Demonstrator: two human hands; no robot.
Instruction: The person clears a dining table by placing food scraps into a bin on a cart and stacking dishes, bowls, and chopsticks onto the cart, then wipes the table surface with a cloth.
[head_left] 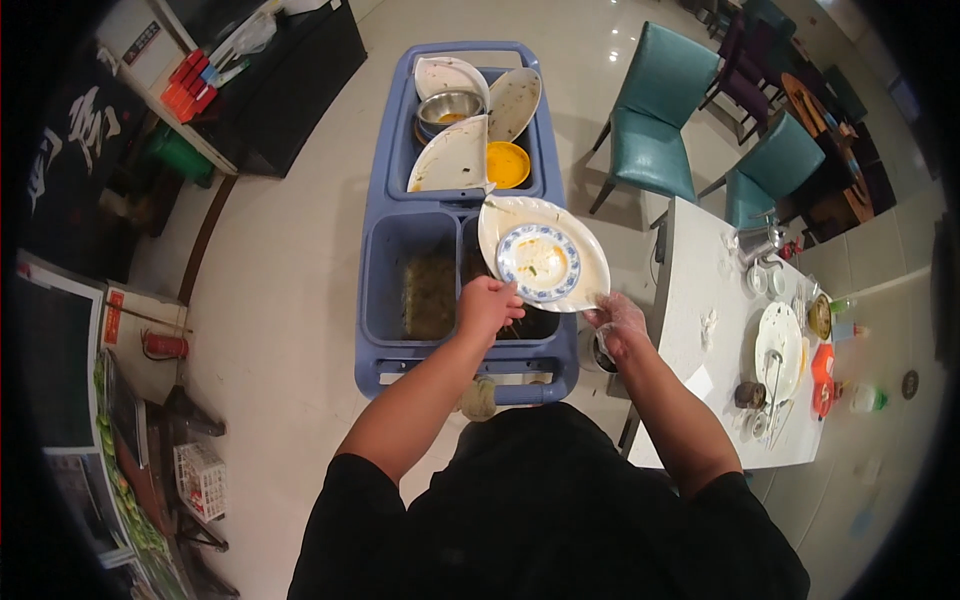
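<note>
Over the right side of a blue-grey cart, I hold up a large white oval plate (592,265) soiled with food traces. On it lies a small plate with a blue-patterned rim (540,262), smeared with orange sauce and a green scrap. My right hand (617,322), in a clear plastic glove, grips the oval plate's near right edge. At the small plate's near left rim, my bare left hand (489,308) has its fingers curled and its thumb against the edge. Beneath both plates, a dark bin compartment (537,324) is partly covered.
The cart (380,180) has a left bin (385,290) with murky contents, and a far tray with white plates (452,160), a metal bowl (450,105) and a yellow bowl (508,165). A table (690,260) with used dishes stands right; teal chairs (655,120) stand beyond.
</note>
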